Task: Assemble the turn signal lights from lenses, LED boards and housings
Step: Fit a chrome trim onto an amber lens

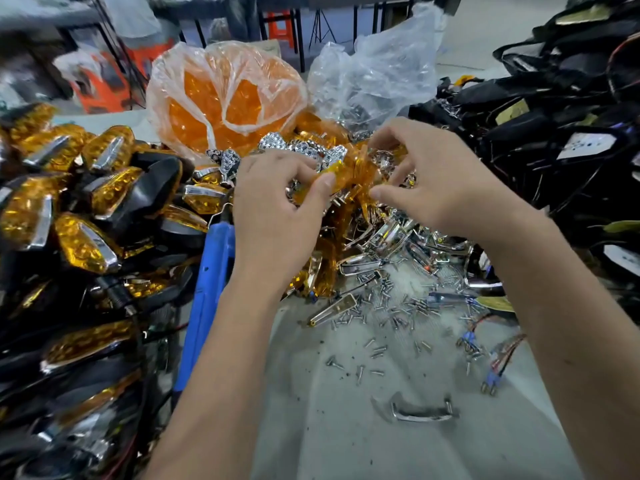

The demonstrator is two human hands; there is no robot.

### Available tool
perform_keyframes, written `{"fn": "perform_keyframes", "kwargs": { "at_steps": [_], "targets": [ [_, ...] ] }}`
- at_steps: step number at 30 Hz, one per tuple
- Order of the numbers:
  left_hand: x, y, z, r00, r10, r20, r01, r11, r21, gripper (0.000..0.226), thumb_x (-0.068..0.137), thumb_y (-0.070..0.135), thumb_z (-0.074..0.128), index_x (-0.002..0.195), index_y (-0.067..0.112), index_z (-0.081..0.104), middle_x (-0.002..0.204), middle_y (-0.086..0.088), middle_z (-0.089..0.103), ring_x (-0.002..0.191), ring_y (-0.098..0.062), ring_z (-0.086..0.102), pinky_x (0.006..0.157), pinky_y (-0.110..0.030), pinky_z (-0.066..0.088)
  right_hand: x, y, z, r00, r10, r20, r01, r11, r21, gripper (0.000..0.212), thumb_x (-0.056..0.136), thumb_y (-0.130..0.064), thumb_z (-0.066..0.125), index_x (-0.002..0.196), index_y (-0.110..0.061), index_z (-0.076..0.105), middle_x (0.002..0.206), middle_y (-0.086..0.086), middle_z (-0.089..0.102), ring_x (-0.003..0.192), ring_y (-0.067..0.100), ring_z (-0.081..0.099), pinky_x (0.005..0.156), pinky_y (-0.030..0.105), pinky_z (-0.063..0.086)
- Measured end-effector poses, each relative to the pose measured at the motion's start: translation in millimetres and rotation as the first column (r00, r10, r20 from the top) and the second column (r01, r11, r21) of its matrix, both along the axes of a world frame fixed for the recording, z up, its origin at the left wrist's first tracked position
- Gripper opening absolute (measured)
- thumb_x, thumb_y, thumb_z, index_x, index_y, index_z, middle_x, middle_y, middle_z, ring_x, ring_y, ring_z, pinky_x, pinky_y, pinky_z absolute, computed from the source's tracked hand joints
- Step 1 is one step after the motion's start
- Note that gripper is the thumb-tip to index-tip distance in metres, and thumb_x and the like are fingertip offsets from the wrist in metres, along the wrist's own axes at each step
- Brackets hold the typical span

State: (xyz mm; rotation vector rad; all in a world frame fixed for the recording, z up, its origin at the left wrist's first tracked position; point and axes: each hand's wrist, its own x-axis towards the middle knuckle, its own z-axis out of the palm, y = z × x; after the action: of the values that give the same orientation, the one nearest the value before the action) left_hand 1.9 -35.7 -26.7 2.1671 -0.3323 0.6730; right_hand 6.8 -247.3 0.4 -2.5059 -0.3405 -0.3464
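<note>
Your left hand (277, 199) pinches one end of an amber lens (349, 171), thumb on the near edge and fingers curled over the far side; your right hand (436, 174) grips the other end, thumb underneath and fingers arched over the top. The lens sits between the two hands, held just above the pile of loose amber lenses and chrome trims (349, 244). Its long axis runs roughly left to right, tilted a little up toward the right; motion blur hides which face is up. Just behind your fingers lie chrome reflector strips (304, 147) with rows of round cups. Behind those stand a clear bag of orange lenses (225, 98) and a second crumpled clear bag (374, 71), contents unclear. Left of your left forearm, a blue-handled tool (207, 292) lies along the table, and beyond it a heap of finished turn signals (86, 209), amber fronts in black housings. On your right, a stack of black housings with wiring (554, 133) crowds the table edge. Under your wrists, loose screws (391, 317) are scattered over the grey table (346, 427), with a chrome trim piece (419, 414) lying near you and small wired connectors (491, 362) beside your right forearm.
</note>
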Motion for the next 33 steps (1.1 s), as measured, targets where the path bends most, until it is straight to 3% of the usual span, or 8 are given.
{"fn": "perform_keyframes", "kwargs": {
  "at_steps": [3, 6, 8, 17, 21, 24, 27, 33],
  "targets": [
    [1.0, 3.3, 0.7, 0.999, 0.034, 0.016, -0.028, 0.957, -0.288, 0.029, 0.096, 0.031, 0.069, 0.075, 0.011, 0.069, 0.075, 0.006, 0.069, 0.078, -0.013, 0.065, 0.074, -0.039, 0.053, -4.9, 2.7, 2.3, 0.97, 0.088, -0.227, -0.116, 0.987, -0.113, 0.019, 0.091, -0.029, 0.08, 0.103, -0.026, 0.066, 0.083, -0.007, 0.073, 0.073, 0.009, 0.07, 0.075, 0.04, 0.06],
    [3.8, 9.1, 3.1, 0.994, -0.063, -0.085, 0.01, 0.858, -0.514, 0.033, 0.097, 0.03, 0.071, 0.067, 0.015, 0.066, 0.061, 0.0, 0.064, 0.058, -0.011, 0.063, 0.061, -0.034, 0.054, -17.1, 18.5, 3.4, 0.711, 0.262, -0.653, -0.442, 0.888, -0.125, 0.019, 0.091, -0.028, 0.079, 0.108, -0.033, 0.071, 0.076, -0.011, 0.077, 0.077, 0.01, 0.076, 0.076, 0.04, 0.063],
    [6.1, 13.9, 0.9, 0.972, -0.152, -0.18, 0.022, 0.818, -0.574, 0.032, 0.096, 0.028, 0.073, 0.065, 0.02, 0.07, 0.068, -0.002, 0.071, 0.061, -0.011, 0.068, 0.064, -0.037, 0.059, -22.8, 35.8, -3.4, 0.641, 0.276, -0.716, -0.543, 0.822, -0.169, 0.029, 0.087, -0.027, 0.082, 0.114, -0.034, 0.073, 0.075, -0.014, 0.076, 0.078, 0.004, 0.074, 0.075, 0.027, 0.057],
    [3.8, 17.7, 7.7, 0.873, -0.414, -0.259, 0.052, 0.606, -0.793, 0.022, 0.099, 0.012, 0.068, 0.079, 0.015, 0.077, 0.091, -0.015, 0.077, 0.074, -0.023, 0.071, 0.068, -0.03, 0.059, -31.7, 89.2, -30.2, 0.787, 0.304, -0.537, -0.546, 0.749, -0.376, 0.035, 0.074, -0.043, 0.092, 0.072, -0.027, 0.06, 0.062, -0.016, 0.053, 0.058, -0.001, 0.049, 0.051, 0.024, 0.039],
    [2.3, 15.7, 11.2, 0.843, -0.461, -0.277, 0.014, 0.533, -0.846, 0.014, 0.105, 0.006, 0.053, 0.101, -0.001, 0.063, 0.09, -0.016, 0.078, 0.074, -0.022, 0.074, 0.065, -0.028, 0.06, -28.8, 65.5, -9.7, 0.738, 0.457, -0.497, -0.574, 0.812, -0.106, 0.022, 0.085, -0.028, 0.083, 0.072, -0.016, 0.07, 0.063, -0.008, 0.065, 0.058, 0.006, 0.058, 0.054, 0.02, 0.045],
    [1.1, 16.5, 15.1, 0.845, -0.463, -0.269, -0.009, 0.49, -0.871, 0.015, 0.107, 0.007, 0.046, 0.103, 0.0, 0.06, 0.088, -0.015, 0.078, 0.071, -0.023, 0.074, 0.059, -0.026, 0.058, -25.3, 50.0, 1.3, 0.839, 0.527, -0.134, -0.507, 0.847, 0.161, 0.031, 0.087, -0.016, 0.072, 0.061, -0.008, 0.059, 0.06, 0.009, 0.062, 0.053, 0.023, 0.053, 0.047, 0.029, 0.035],
    [-1.0, 16.0, 15.4, 0.836, -0.467, -0.287, -0.038, 0.472, -0.881, 0.015, 0.107, 0.008, 0.046, 0.105, 0.001, 0.059, 0.083, -0.009, 0.076, 0.073, -0.021, 0.074, 0.057, -0.024, 0.057, -24.0, 46.4, 0.4, 0.91, 0.322, 0.263, -0.407, 0.816, 0.41, 0.037, 0.074, 0.002, 0.062, 0.054, -0.008, 0.033, 0.063, 0.028, 0.057, 0.059, 0.04, 0.056, 0.047, 0.04, 0.034],
    [-1.5, 10.2, 14.2, 0.818, -0.514, -0.26, -0.008, 0.44, -0.898, 0.022, 0.106, 0.003, 0.046, 0.097, 0.001, 0.065, 0.092, -0.017, 0.077, 0.083, -0.025, 0.075, 0.07, -0.031, 0.062, -12.5, 38.3, -10.3, 0.949, 0.058, 0.311, -0.231, 0.799, 0.555, 0.034, 0.078, 0.01, 0.068, 0.062, 0.001, 0.04, 0.055, 0.021, 0.045, 0.045, 0.04, 0.041, 0.041, 0.042, 0.026]
  ]
}}
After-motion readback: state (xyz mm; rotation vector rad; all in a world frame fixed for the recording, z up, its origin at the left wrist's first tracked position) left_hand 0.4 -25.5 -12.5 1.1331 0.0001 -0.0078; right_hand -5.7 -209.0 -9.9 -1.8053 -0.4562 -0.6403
